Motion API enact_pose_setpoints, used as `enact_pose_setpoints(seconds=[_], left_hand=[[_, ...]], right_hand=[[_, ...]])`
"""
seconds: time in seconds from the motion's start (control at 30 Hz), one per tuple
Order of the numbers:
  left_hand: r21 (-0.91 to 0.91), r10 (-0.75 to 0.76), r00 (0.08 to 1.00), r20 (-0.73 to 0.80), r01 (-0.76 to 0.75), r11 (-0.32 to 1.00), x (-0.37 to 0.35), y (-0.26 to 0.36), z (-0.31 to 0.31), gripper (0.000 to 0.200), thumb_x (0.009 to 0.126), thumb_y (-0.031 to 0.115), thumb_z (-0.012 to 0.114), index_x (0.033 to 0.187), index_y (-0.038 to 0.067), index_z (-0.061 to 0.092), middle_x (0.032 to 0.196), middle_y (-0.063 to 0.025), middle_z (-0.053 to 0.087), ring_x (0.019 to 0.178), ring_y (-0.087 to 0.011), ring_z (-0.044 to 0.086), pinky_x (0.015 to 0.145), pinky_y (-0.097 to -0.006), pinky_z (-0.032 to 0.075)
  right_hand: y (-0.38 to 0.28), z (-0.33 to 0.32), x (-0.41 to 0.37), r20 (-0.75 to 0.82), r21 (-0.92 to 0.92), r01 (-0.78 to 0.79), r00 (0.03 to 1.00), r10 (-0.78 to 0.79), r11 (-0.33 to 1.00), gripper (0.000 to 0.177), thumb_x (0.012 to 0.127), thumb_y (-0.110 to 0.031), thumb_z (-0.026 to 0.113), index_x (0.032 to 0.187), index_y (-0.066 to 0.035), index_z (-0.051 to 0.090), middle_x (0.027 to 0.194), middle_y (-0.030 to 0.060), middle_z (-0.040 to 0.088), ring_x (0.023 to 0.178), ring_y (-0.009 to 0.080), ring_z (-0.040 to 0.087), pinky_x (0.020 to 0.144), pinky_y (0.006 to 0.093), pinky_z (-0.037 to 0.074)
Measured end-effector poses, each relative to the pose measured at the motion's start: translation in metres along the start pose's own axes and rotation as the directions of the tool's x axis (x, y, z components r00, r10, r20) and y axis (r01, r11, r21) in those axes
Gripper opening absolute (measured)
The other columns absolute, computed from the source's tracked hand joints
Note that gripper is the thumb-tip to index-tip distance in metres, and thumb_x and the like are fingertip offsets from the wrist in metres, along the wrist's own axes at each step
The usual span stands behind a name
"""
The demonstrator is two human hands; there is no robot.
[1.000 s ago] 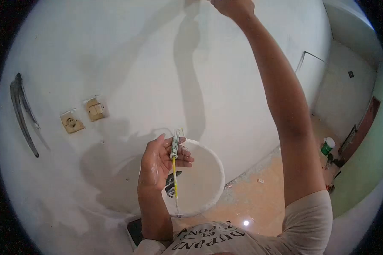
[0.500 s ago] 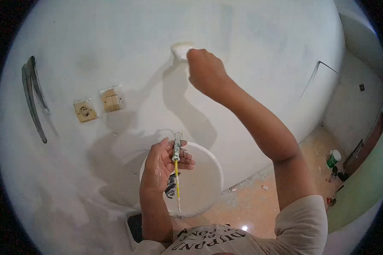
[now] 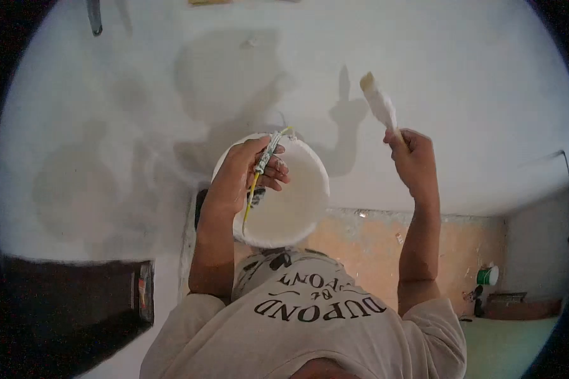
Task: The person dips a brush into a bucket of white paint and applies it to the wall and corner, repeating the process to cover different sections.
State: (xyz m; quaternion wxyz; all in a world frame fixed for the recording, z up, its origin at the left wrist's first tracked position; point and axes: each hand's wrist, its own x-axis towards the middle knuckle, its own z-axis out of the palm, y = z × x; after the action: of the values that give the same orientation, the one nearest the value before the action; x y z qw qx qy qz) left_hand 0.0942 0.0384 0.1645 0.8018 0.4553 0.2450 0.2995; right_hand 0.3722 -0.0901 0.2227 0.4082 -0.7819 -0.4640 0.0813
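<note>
My right hand [image 3: 413,158] is closed around the handle of a paintbrush [image 3: 379,104], whose head is coated white and points upward, off to the right of the bucket. My left hand [image 3: 250,167] is curled round the wrapped grip of a yellow wire bucket handle [image 3: 269,153]. Below it hangs a round white bucket [image 3: 324,189] with pale paint [image 3: 300,189] inside. A dark patch [image 3: 256,197] shows beside my left fingers, partly hidden by them; I cannot make out what it is.
The white wall [image 3: 455,69] rises in front, carrying shadows of my arms and brush. A dark brown piece of furniture or opening [image 3: 76,303] lies at lower left. On the orange-toned floor [image 3: 360,252], a green and white can [image 3: 487,276] stands at right.
The brush has come away from the wall, with my right hand lower and further right. My view has tilted down, moving the wall sockets to the top edge. My left hand keeps the bucket handle.
</note>
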Motion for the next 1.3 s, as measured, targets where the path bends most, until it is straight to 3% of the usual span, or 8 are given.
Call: enact_pose_setpoints(seconds=[0.2,0.4,0.53,0.73,0.9,1.07,1.17,1.3], left_hand=[[0.182,-0.18,0.916,-0.359,0.258,0.949,0.044,-0.095,-0.034,0.047,0.098,0.042,0.053,0.104,-0.002,0.066,0.079,-0.0112,0.069,0.069,-0.0205,0.071,0.056,-0.03,0.057],[0.254,-0.125,0.866,-0.483,0.276,0.927,0.09,-0.15,-0.135,0.042,0.094,0.038,0.059,0.105,-0.002,0.066,0.079,-0.0112,0.069,0.066,-0.0187,0.069,0.058,-0.0296,0.055],[0.212,-0.206,0.787,-0.581,0.391,0.896,0.086,-0.208,-0.202,0.04,0.09,0.038,0.063,0.102,0.001,0.067,0.079,-0.0096,0.068,0.066,-0.019,0.069,0.06,-0.0293,0.054],[0.123,-0.172,0.686,-0.707,0.359,0.925,0.077,-0.214,-0.218,0.031,0.09,0.032,0.064,0.1,0.002,0.066,0.076,-0.0081,0.066,0.066,-0.02,0.069,0.061,-0.0318,0.056],[0.157,-0.075,0.656,-0.751,0.289,0.944,0.056,-0.192,-0.187,0.034,0.092,0.033,0.062,0.102,0.001,0.066,0.077,-0.0093,0.066,0.067,-0.0219,0.071,0.064,-0.0325,0.057],[0.109,-0.06,0.567,-0.821,0.259,0.96,0.045,-0.194,-0.191,0.037,0.093,0.035,0.061,0.104,-0.001,0.066,0.078,-0.0104,0.067,0.069,-0.0234,0.071,0.065,-0.0322,0.056],[0.022,-0.103,0.428,-0.898,0.276,0.961,0.028,-0.209,-0.2,0.043,0.097,0.038,0.057,0.106,-0.003,0.066,0.08,-0.0091,0.068,0.07,-0.023,0.071,0.067,-0.0337,0.056],[0.075,-0.057,0.445,-0.894,0.273,0.959,0.019,-0.217,-0.196,0.042,0.099,0.038,0.053,0.106,-0.002,0.064,0.078,-0.0079,0.065,0.071,-0.0214,0.069,0.069,-0.0331,0.055]], right_hand=[[0.11,0.068,-0.023,0.383,0.079,-0.336,0.88,0.282,0.939,0.039,0.097,-0.03,0.065,0.08,0.005,0.066,0.059,0.0017,0.048,0.058,0.0108,0.043,0.052,0.0335,0.036],[0.153,0.137,-0.009,0.566,0.094,-0.238,0.811,0.145,0.967,0.041,0.099,-0.032,0.062,0.076,0.002,0.062,0.059,-0.0001,0.051,0.057,0.0097,0.045,0.051,0.0319,0.038],[0.198,0.203,-0.03,0.576,0.101,-0.149,0.815,0.065,0.984,0.053,0.097,-0.041,0.063,0.072,0.005,0.056,0.059,0.0159,0.052,0.055,0.025,0.047,0.056,0.0443,0.041],[0.273,0.287,-0.054,0.766,0.304,-0.689,0.588,0.261,0.658,0.039,0.096,-0.037,0.069,0.073,-0.007,0.061,0.063,0.0003,0.054,0.055,0.0097,0.049,0.049,0.0293,0.041],[0.325,0.348,-0.078,0.914,0.108,-0.678,0.356,0.196,0.727,0.059,0.102,-0.058,0.048,0.104,-0.003,0.068,0.091,0.0075,0.069,0.07,0.0146,0.062,0.058,0.0298,0.05],[0.405,0.48,-0.111,0.932,0.244,-0.796,0.35,0.091,0.553,0.058,0.1,-0.055,0.056,0.119,-0.001,0.065,0.107,0.0121,0.07,0.089,0.0195,0.066,0.079,0.0328,0.055],[0.386,0.518,-0.116,0.896,0.273,-0.872,0.384,0.222,0.406,0.057,0.098,-0.046,0.063,0.13,0.002,0.061,0.117,0.0125,0.067,0.102,0.0207,0.064,0.086,0.0367,0.054],[0.455,0.647,-0.137,0.889,0.093,-0.9,0.267,0.371,0.426,0.055,0.097,-0.043,0.065,0.13,0.001,0.061,0.124,0.0125,0.063,0.107,0.0208,0.063,0.087,0.0358,0.054]])
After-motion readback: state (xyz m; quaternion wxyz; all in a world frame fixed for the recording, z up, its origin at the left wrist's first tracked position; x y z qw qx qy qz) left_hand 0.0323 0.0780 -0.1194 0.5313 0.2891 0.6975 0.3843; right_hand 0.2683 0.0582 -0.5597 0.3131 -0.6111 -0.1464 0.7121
